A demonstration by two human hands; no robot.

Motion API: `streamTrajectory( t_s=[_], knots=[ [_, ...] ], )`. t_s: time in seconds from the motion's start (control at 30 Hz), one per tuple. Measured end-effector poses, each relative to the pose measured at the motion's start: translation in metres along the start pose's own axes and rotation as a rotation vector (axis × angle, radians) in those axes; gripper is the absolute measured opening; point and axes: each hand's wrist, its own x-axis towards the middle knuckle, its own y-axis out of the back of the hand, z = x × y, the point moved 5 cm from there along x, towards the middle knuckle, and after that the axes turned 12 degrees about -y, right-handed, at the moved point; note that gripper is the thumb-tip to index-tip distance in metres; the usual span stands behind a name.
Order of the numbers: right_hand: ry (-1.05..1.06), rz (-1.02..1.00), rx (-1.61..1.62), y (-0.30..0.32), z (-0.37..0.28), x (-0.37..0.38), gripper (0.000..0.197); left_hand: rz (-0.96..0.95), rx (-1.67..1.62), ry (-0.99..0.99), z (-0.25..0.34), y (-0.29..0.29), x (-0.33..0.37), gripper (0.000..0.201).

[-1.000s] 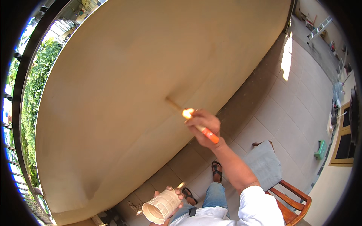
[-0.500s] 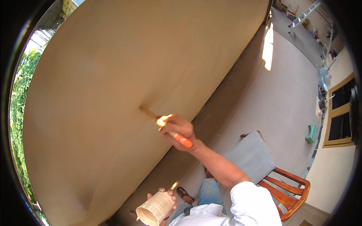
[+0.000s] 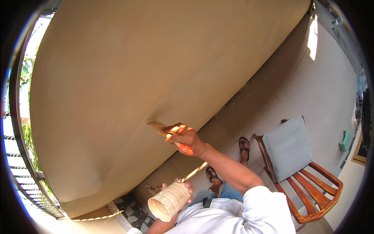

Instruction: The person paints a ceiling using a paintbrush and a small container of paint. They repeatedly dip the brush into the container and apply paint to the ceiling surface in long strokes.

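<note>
My right hand (image 3: 185, 137) is closed around a paintbrush (image 3: 184, 149) with an orange-red handle. Its pale, wide bristles point up and left and lie against the beige wall (image 3: 105, 85), which looks slightly darker around the tip. Lower down, my left hand (image 3: 189, 188) grips a cream plastic cup (image 3: 168, 202) with ribbed sides. The cup is tilted, its mouth toward the lower left; the visible inside wall is pale, and whether paint lies at the bottom I cannot tell. Most of the left palm is hidden behind the cup.
A wooden chair (image 3: 319, 197) with a grey cushion (image 3: 288, 146) stands at the right on the tiled floor (image 3: 272, 113). Beyond it is a small green stool (image 3: 344, 141). Dark metal railing (image 3: 15, 117) runs along the far left. My sandalled feet are below the wall.
My view has shifted, bringing the railing, both feet and more of the chair into sight. The brush still meets the wall, its bristles now seen broader. Both hands keep their holds.
</note>
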Motion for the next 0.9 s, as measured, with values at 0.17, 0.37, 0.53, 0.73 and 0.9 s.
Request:
streamTrajectory(
  t_s=[0.17, 0.37, 0.53, 0.73, 0.9],
  knots=[
    [-0.26, 0.068, 0.557, 0.081, 0.075, 0.039, 0.015, 0.026, 0.035, -0.031, 0.014, 0.016, -0.025, 0.061],
    [-0.018, 0.693, 0.018, 0.218, 0.085, 0.089, 0.011, 0.053, 0.005, -0.09, 0.009, 0.023, -0.054, 0.06],
    [-0.163, 0.677, 0.089, 0.109, 0.075, 0.075, 0.025, 0.086, -0.008, -0.104, -0.002, 0.021, -0.054, 0.059],
    [-0.046, 0.156, -0.046, -0.041, 0.053, -0.011, 0.035, 0.067, 0.016, -0.114, -0.01, 0.008, -0.046, 0.059],
    [-0.001, -0.231, 0.258, -0.022, 0.014, 0.001, 0.019, 0.065, 0.025, -0.13, -0.012, 0.005, -0.044, 0.059]
  ],
)
